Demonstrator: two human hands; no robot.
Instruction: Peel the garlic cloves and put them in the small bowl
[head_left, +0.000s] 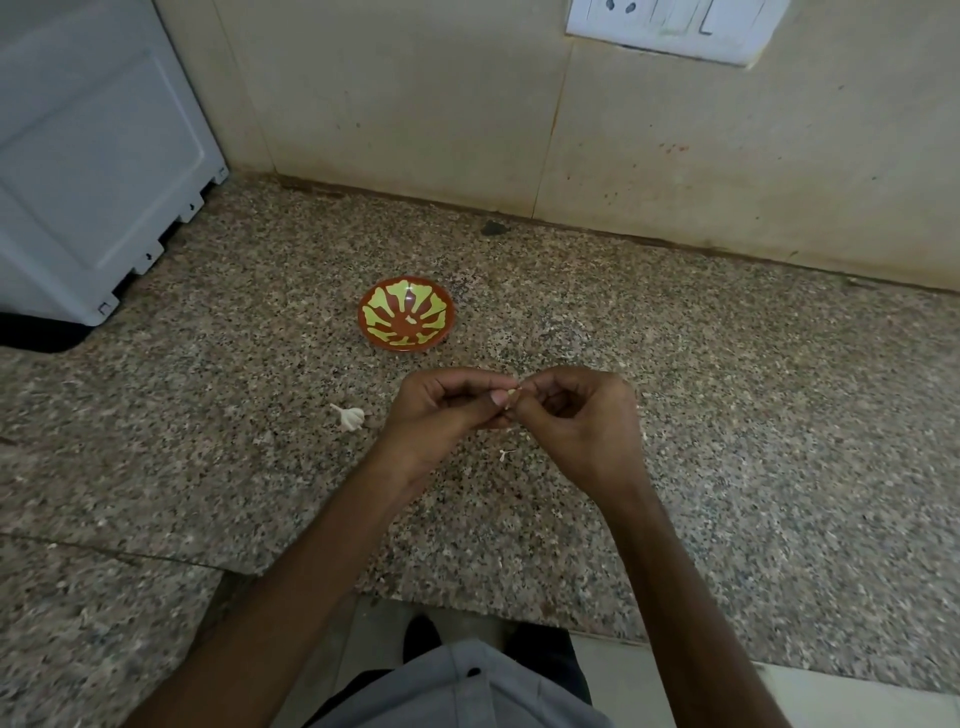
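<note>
A small red bowl (405, 321) with a yellow-green pattern sits on the speckled granite counter (727, 415), and I see nothing inside it. Just in front of it my left hand (441, 410) and my right hand (576, 415) meet fingertip to fingertip, both pinching one pale garlic clove (513, 393) that is mostly hidden by the fingers. The rest of a white garlic bulb (349, 415) lies on the counter to the left of my left hand. A scrap of garlic skin (505, 454) lies under my hands.
A white appliance (93, 156) stands at the back left. A tiled wall (519, 130) with a switch plate (675, 26) runs behind the counter. The counter's front edge steps inward near my body.
</note>
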